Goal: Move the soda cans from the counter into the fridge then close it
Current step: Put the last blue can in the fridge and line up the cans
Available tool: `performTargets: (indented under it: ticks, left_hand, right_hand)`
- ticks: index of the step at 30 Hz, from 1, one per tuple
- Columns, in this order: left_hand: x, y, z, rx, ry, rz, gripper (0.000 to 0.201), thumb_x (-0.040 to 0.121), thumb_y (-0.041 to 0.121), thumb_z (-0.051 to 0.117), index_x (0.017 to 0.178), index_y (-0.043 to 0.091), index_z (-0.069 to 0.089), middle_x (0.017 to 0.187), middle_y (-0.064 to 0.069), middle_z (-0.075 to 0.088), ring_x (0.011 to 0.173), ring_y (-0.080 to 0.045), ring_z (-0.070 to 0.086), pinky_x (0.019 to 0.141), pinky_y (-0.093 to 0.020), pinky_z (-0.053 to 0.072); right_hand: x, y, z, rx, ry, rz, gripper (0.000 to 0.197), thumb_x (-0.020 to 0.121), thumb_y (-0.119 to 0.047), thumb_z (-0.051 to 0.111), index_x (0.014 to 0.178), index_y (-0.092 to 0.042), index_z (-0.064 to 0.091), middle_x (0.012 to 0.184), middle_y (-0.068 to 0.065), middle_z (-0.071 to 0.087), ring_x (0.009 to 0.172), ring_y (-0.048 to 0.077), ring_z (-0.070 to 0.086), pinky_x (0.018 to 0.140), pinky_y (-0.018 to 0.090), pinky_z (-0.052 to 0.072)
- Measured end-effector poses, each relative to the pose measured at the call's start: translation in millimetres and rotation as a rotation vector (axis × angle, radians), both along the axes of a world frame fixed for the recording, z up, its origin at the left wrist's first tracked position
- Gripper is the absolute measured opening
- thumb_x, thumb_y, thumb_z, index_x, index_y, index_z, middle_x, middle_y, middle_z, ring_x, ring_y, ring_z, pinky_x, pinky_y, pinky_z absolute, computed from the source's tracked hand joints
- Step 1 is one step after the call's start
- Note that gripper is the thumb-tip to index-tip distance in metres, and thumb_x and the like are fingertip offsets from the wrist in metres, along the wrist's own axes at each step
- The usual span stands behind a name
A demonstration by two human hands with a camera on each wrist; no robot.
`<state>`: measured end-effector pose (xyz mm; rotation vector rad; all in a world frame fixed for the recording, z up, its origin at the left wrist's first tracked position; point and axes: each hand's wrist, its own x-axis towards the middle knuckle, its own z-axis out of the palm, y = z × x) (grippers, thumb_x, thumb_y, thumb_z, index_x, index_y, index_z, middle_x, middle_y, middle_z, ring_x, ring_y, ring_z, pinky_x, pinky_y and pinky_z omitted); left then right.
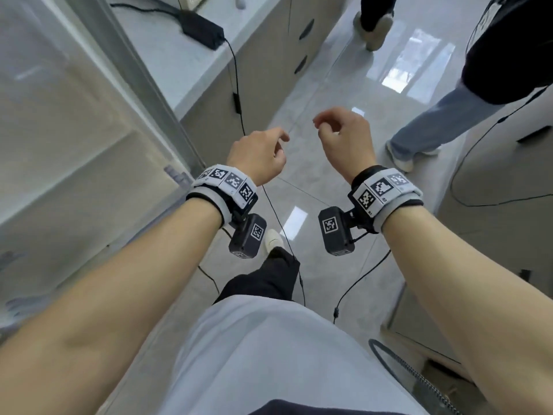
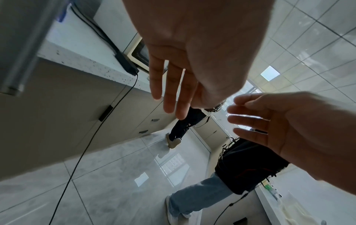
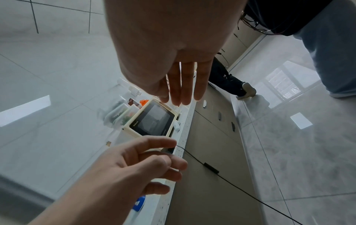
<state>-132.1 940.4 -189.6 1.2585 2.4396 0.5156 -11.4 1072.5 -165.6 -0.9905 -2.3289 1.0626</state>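
Soda cans: none in view, so I can't place them. Left hand point(image 1: 257, 157) and right hand point(image 1: 344, 136) hang loose, empty, mid-frame. Next I need the counter point(image 1: 191, 64), upper left.

Both hands out front over the floor point(image 1: 314, 181), side by side and apart: left hand point(image 1: 257, 157) on the left, right hand point(image 1: 344, 139) on the right, nothing in either. Fridge door point(image 1: 59, 130) at far left, just left of the left forearm. Table point(image 1: 185, 64) behind the fridge door, running away along the left side, cabinets point(image 1: 269, 55) under it. Power adapter point(image 1: 203, 28) on the table, its cable point(image 1: 236, 97) hanging down the cabinet front. Microwave point(image 3: 152, 120) further back on the table. Two other people's legs stand ahead: one point(image 1: 374, 22) far back, one point(image 1: 434, 124) at right.
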Motion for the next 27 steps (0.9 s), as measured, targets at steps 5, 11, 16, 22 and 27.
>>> performTargets:
  ticks: [5,11,16,22,27]
  left_hand:
    - [-46,90,-14,-0.025,-0.06,0.085,0.035,0.087,0.025,0.047,0.12,0.033,0.057,0.103,0.011,0.07,0.099,-0.023,0.065,0.087,-0.041,0.053]
    - [-104,160,-7,-0.035,-0.067,0.171,0.032,0.089,0.026,0.049,0.119,0.032,0.06,0.103,0.012,0.069,0.097,-0.018,0.065,0.085,-0.036,0.053]
    - [-162,187,-12,-0.053,-0.064,0.303,0.031,0.091,0.024,0.048,0.119,0.029,0.06,0.109,0.008,0.07,0.098,-0.018,0.066,0.085,-0.038,0.054]
    - [-228,212,-17,-0.093,-0.098,0.576,0.03,0.093,0.019,0.047,0.118,0.025,0.062,0.108,0.007,0.068,0.093,-0.015,0.063,0.083,-0.032,0.052]
    - [-260,215,-9,-0.08,-0.129,0.871,0.028,0.093,0.022,0.051,0.118,0.028,0.063,0.117,0.007,0.068,0.102,-0.018,0.064,0.091,-0.038,0.052]
  right_hand:
    - [-54,94,6,-0.005,-0.064,0.022,0.025,0.085,-0.01,0.049,0.095,-0.015,0.072,0.091,-0.003,0.07,0.086,0.013,0.063,0.085,0.032,0.052]
    - [-124,168,6,-0.043,-0.061,0.077,0.025,0.086,-0.011,0.049,0.095,-0.017,0.072,0.093,-0.005,0.07,0.088,0.012,0.063,0.086,0.026,0.051]
    - [-199,207,-6,-0.059,-0.043,0.258,0.024,0.087,-0.009,0.049,0.091,-0.02,0.07,0.084,-0.015,0.062,0.073,-0.004,0.054,0.07,0.009,0.04]
    - [-310,250,-19,-0.119,-0.072,0.565,0.023,0.087,-0.011,0.049,0.091,-0.02,0.07,0.085,-0.009,0.065,0.08,0.009,0.06,0.077,0.026,0.051]
    - [-396,265,-20,-0.138,-0.079,0.845,0.024,0.085,-0.009,0.048,0.092,-0.016,0.07,0.091,-0.002,0.071,0.086,0.018,0.065,0.082,0.037,0.054]
